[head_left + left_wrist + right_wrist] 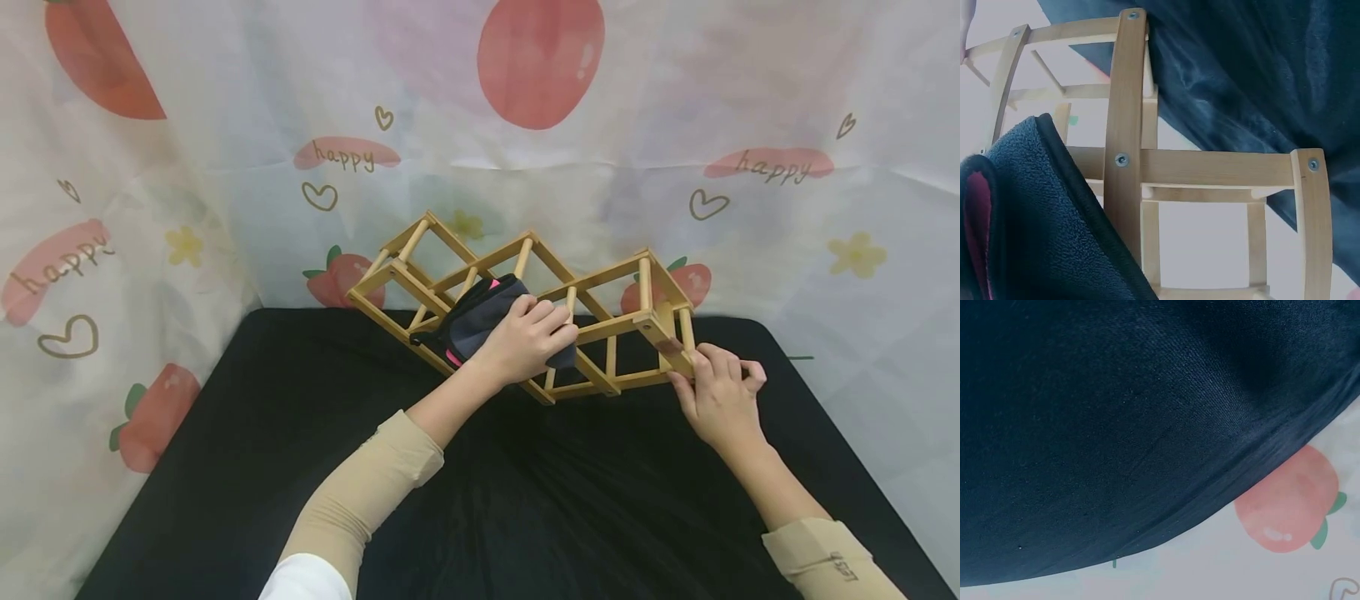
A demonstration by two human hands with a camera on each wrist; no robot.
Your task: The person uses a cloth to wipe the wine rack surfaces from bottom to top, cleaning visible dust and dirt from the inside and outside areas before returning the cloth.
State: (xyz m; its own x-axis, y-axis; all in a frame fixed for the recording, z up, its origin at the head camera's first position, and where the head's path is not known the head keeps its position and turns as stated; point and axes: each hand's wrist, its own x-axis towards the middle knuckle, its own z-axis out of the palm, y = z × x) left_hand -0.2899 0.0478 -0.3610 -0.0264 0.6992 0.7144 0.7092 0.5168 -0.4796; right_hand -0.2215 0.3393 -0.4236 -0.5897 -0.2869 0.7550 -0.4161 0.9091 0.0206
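Observation:
A light wooden lattice rack with several square openings stands at the far side of the black-covered table. My left hand holds a dark blue cloth with black edging and a pink inner side against the middle of the rack. In the left wrist view the folded cloth lies along a wooden slat with metal screws. My right hand grips the lower right end of the rack, thumb in front and fingers over the bar. Neither hand shows in the right wrist view.
A black cloth covers the table, with its far edge just behind the rack. White curtain fabric printed with fruit, hearts and words hangs behind and at the sides. The right wrist view has only the black cloth and the curtain.

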